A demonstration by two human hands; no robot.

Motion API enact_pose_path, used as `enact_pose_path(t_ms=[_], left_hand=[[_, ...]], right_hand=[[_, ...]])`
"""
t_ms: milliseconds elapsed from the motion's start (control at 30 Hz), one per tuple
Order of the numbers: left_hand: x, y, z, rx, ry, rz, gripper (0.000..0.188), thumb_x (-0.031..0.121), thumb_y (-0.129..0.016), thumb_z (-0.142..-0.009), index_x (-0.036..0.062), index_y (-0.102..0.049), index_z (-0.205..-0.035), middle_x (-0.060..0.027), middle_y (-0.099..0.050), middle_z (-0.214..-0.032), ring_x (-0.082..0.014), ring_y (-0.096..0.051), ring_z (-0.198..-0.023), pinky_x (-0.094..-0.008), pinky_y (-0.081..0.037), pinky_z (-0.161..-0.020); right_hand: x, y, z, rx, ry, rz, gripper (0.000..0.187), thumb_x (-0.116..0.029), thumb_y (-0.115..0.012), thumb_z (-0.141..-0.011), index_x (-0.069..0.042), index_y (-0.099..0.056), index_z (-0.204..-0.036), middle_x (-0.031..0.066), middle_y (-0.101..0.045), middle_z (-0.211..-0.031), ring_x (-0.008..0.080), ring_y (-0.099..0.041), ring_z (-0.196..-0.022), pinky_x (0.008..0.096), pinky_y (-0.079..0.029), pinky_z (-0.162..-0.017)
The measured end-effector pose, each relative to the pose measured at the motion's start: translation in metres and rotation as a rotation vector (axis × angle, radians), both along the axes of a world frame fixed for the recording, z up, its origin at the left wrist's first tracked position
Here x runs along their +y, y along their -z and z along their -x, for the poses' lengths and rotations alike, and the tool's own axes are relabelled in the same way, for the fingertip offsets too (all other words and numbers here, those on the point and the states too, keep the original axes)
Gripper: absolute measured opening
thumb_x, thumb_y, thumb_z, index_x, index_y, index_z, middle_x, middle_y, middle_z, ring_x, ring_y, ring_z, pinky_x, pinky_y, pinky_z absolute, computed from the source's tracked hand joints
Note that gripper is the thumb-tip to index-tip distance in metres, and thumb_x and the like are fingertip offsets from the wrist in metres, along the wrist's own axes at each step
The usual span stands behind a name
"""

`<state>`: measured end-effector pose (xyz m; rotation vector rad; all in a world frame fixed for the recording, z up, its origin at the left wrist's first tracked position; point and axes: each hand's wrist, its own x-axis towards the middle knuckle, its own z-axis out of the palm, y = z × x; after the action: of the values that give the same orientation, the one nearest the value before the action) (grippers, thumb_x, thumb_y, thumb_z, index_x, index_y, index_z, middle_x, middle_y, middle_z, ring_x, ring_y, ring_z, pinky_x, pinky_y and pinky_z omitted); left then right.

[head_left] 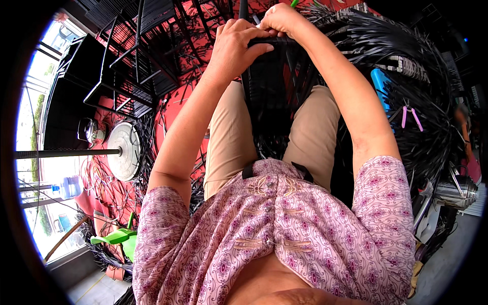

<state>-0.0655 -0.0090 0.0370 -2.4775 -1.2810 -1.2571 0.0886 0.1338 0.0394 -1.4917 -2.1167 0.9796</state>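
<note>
Two bare hands met at the top centre of the frame, over one black framed piece [277,76] that stood between the knees. The left hand [239,44] was closed on its upper edge; the right hand [281,21] was bunched narrow just beside it, near one small pale item [257,24], though whether it gripped that I could not tell. One pair of pink-handled cutters [412,118] lay on a heap of black strips [424,76] at right. One round pale base [123,151] with one pole [66,153] stood at left. Strips littered the red floor [175,109]; several black metal frames [129,66] filled the upper left, beside bright windows [35,109].
</note>
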Motion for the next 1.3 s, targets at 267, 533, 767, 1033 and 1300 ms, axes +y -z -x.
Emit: enact_pose_path(t_ms=[267, 533, 767, 1033, 1300], left_hand=[[0.002, -0.021, 0.005, -0.169, 0.137, 0.517, 0.035, 0.018, -0.082, -0.081, 0.0006, -0.075, -0.11, -0.012, -0.074, -0.097, -0.024, -0.071, -0.093, -0.0351, -0.053, -0.087], [0.031, -0.026, 0.011, 0.002, 0.302, 0.657, 0.033, 0.015, -0.079, -0.085, -0.0021, -0.07, -0.112, -0.0074, -0.073, -0.094, -0.014, -0.067, -0.089, -0.0298, -0.053, -0.085], [0.034, -0.023, 0.013, 0.017, 0.304, 0.651, 0.036, 0.014, -0.077, -0.086, -0.0021, -0.069, -0.117, -0.0068, -0.072, -0.095, -0.014, -0.066, -0.09, -0.0302, -0.053, -0.084], [0.036, -0.02, 0.015, -0.057, 0.32, 0.717, 0.036, 0.014, -0.077, -0.086, -0.0017, -0.069, -0.118, -0.0059, -0.072, -0.095, -0.0117, -0.065, -0.091, -0.0286, -0.052, -0.084], [0.034, -0.02, 0.012, -0.077, 0.344, 0.733, 0.037, 0.014, -0.078, -0.085, -0.0018, -0.069, -0.118, -0.0052, -0.071, -0.095, -0.0115, -0.065, -0.091, -0.0284, -0.051, -0.084]], right_hand=[[-0.079, -0.022, -0.018, 0.489, 0.26, -0.786, 0.034, -0.02, -0.076, -0.089, 0.001, -0.071, -0.115, 0.0091, -0.076, -0.088, 0.0201, -0.072, -0.074, 0.0321, -0.057, -0.072], [-0.174, 0.031, -0.05, 0.403, 0.198, -0.927, 0.015, 0.0, -0.073, -0.086, -0.005, -0.068, -0.1, 0.0093, -0.07, -0.087, 0.0265, -0.071, -0.076, 0.0346, -0.056, -0.067], [-0.196, 0.057, -0.028, 0.042, 0.231, -0.652, 0.025, -0.021, -0.062, -0.1, -0.006, -0.071, -0.117, 0.0157, -0.072, -0.072, 0.0332, -0.073, -0.069, 0.0421, -0.057, -0.065], [-0.175, 0.061, -0.01, 0.513, 0.203, -0.039, 0.037, -0.033, -0.06, -0.102, 0.003, -0.069, -0.104, 0.0143, -0.067, -0.064, 0.0224, -0.066, -0.056, 0.0358, -0.051, -0.055], [-0.19, 0.069, -0.008, 0.335, 0.339, -0.438, 0.033, -0.035, -0.068, -0.099, -0.002, -0.074, -0.097, 0.0015, -0.06, -0.059, 0.008, -0.052, -0.049, 0.0299, -0.042, -0.049]])
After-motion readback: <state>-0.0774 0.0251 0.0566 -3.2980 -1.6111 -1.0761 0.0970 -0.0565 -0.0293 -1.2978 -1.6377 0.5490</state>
